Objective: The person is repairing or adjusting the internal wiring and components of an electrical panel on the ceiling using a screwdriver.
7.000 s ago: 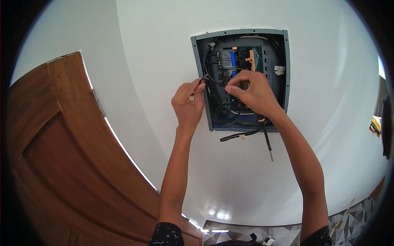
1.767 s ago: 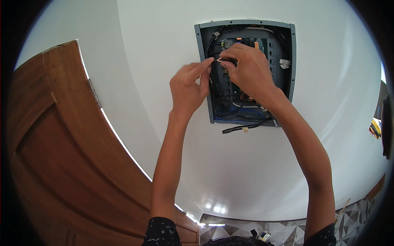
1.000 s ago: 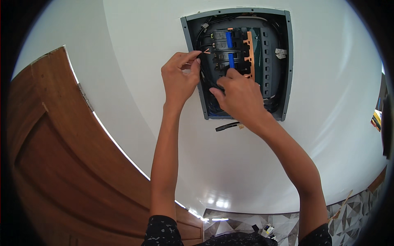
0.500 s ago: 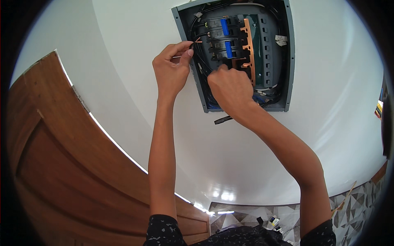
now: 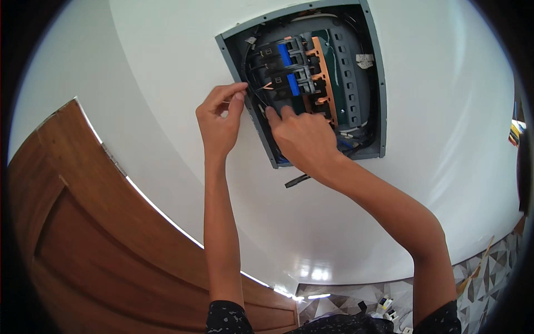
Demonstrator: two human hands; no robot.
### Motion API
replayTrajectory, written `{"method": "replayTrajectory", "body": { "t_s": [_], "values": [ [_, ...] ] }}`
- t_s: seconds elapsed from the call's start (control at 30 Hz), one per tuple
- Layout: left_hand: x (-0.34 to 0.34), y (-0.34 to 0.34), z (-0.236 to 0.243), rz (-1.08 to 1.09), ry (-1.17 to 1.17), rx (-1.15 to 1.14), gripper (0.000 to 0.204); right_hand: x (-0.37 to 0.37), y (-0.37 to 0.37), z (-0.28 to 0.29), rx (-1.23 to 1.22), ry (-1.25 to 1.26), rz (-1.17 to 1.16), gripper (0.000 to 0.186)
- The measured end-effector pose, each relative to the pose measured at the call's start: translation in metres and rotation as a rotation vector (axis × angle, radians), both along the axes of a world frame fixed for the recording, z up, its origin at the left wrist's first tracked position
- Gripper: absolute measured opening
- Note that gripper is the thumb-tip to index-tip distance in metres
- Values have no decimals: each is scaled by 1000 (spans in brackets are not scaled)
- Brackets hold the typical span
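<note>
- Our left hand (image 5: 218,118) is at the left edge of the grey box (image 5: 382,100), thumb and index fingertip close together.
- Our right hand (image 5: 305,139) crosses the box's lower left, its back towards us.
- Our left forearm (image 5: 222,222) rises nearly straight below the box's left side.
- Our right elbow (image 5: 425,239) bends, below and right of the box.

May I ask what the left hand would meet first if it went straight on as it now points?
The left hand would probably first meet the black wires inside the box, though depth is unclear.
</note>
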State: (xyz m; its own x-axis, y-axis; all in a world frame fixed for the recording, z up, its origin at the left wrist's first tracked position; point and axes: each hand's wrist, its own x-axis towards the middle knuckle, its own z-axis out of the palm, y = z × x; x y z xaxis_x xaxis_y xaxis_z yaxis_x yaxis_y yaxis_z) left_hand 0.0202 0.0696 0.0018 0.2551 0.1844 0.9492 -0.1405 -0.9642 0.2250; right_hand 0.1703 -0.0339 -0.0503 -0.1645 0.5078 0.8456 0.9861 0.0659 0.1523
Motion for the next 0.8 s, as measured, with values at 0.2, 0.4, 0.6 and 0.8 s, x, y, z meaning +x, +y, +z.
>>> {"method": "replayTrajectory", "body": {
  "t_s": [0.2,0.4,0.6,0.8],
  "values": [
    [19,-40,34,897,29,158,17,10,-17,-1,132,71,94,28],
    [34,-67,61,1157,402,-9,20,15,-27,-3,243,131,205,20],
    [42,-61,80,1261,497,27,22,22,-21,-6,323,184,248,20],
    [42,-46,93,1339,658,96,21,25,-18,-9,356,204,272,18]
  ]
}}
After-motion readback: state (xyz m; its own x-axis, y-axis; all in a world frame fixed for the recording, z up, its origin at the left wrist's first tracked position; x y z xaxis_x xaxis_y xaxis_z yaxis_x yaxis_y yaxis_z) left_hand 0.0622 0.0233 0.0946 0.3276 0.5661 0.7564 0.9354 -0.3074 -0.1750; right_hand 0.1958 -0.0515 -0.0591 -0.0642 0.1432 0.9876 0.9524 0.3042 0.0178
